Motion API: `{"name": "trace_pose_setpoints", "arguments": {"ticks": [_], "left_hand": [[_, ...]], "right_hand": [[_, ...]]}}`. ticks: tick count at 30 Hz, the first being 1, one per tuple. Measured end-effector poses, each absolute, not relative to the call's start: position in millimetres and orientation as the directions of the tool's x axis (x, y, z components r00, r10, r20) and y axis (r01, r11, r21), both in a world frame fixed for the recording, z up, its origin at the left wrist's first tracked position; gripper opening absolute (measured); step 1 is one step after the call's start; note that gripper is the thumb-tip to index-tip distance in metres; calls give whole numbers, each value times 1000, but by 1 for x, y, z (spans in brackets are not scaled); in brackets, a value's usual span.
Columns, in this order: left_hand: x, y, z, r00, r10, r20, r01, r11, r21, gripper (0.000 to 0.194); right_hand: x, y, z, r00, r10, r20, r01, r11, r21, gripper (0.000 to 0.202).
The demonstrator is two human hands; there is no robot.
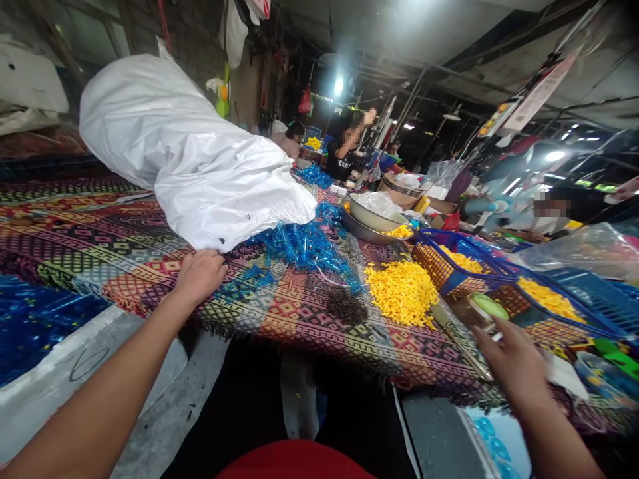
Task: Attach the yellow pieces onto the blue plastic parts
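Note:
A large white plastic sack (224,173) lies across a patterned woven cloth (150,273) that covers the table. At its lower edge is my left hand (202,276), its fingers curled together against the plastic and their tips hidden. Blue translucent plastic pieces (304,249) are heaped beside the sack. To the right, a pile of small yellow pieces (402,293) lies by a smaller pile of dark bits (347,305). My right hand (516,356), slightly blurred, is closed at the handle of a cup (474,313) with a green top, which looks tilted.
Blue baskets (449,266) with yellow pieces line the right side. Stacked metal bowls (377,219) stand at the back, the upper one holding clear plastic. A box of blue material (40,326) is below the table at left. Other people (344,150) work farther back.

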State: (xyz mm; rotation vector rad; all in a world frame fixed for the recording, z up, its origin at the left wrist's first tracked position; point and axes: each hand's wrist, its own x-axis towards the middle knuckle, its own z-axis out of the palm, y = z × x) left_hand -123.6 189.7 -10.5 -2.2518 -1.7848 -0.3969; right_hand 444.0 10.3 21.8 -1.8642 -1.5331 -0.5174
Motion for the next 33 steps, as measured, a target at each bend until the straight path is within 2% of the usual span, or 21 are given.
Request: {"name": "trace_pose_setpoints", "arguments": {"ticks": [2, 4, 5, 7, 13, 18, 22, 28, 31, 33], "left_hand": [[-124, 190, -10, 218, 910, 354, 975, -220, -34, 31], [-124, 190, -10, 218, 909, 355, 975, -217, -43, 32], [-124, 190, -10, 218, 908, 357, 975, -217, -43, 32], [-124, 189, -9, 218, 908, 358, 975, -220, -37, 32], [-124, 189, -10, 209, 907, 367, 976, -215, -25, 31], [-126, 193, -15, 213, 902, 376, 974, -227, -7, 31], [-126, 193, -16, 207, 903, 376, 975, -223, 1, 31], [-124, 191, -16, 198, 902, 384, 975, -220, 14, 31], [-125, 193, -17, 193, 904, 382, 976, -219, 24, 31], [-125, 193, -17, 197, 903, 382, 974, -224, 28, 30]], "right_hand": [[387, 60, 26, 39, 786, 618, 971, 116, -208, 36], [333, 104, 23, -153, 866, 477, 951, 260, -166, 31], [311, 123, 21, -189, 898, 398, 955, 263, -140, 30], [282, 154, 15, -137, 960, 243, 985, 157, -67, 32], [282, 197, -1, -77, 991, 105, 994, 85, -68, 43], [289, 206, -11, -22, 997, 75, 993, 31, -115, 50], [288, 211, -10, 28, 995, 93, 980, -9, -201, 43], [284, 200, 3, 71, 990, 126, 915, -14, -403, 50], [258, 190, 7, -23, 995, 98, 825, 74, -560, 51], [236, 186, 9, -93, 991, 95, 687, 133, -715, 53]]}}
